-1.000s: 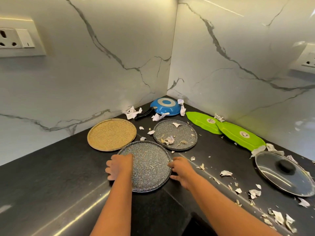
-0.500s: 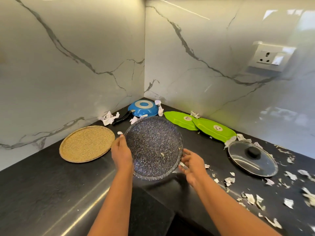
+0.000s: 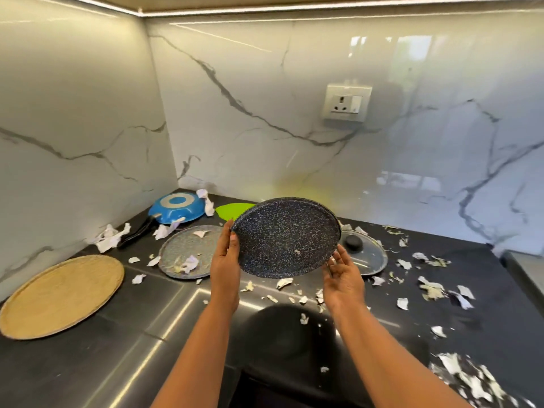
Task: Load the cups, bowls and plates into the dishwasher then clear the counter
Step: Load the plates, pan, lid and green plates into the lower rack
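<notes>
1. Head view, far left: woven round tray [image 3: 61,295] lies flat on the counter [image 3: 500,334], close to the left wall. It is well apart from the hands.
2. Corner: blue pan [image 3: 176,208] sits upside down, handle pointing out toward crumpled paper [image 3: 110,238]. More wads touch its rim.
3. Grey speckled plate [image 3: 188,251] lies flat on the counter with torn paper on it. Judgement: it needs emptying before loading.
4. Green plate [image 3: 232,209] lies behind, mostly hidden by the held plate.
5. Left hand [image 3: 225,266] pinches the left rim of the dark speckled plate [image 3: 287,237], thumb across the face. Its fingers are hidden behind.
6. The dark speckled plate is off the counter, in the air between both hands. It is tilted with its face toward the camera, and one small scrap clings near the middle. Judgement: the tilt suits shedding debris and carrying the plate edge-on to a rack.
7. Right hand [image 3: 343,278] is spread, fingers nearly straight, tips propping the lower right rim. It acts as a support, not a clamp. Judgement: the left hand carries the grip, so a slip there is the risk.
8. Glass lid [image 3: 368,254] lies flat just behind the right hand, knob up.
9. Right side: paper scraps [image 3: 432,290] are scattered widely over the counter. Counter clearing is not yet done. The dishwasher is not in view.
</notes>
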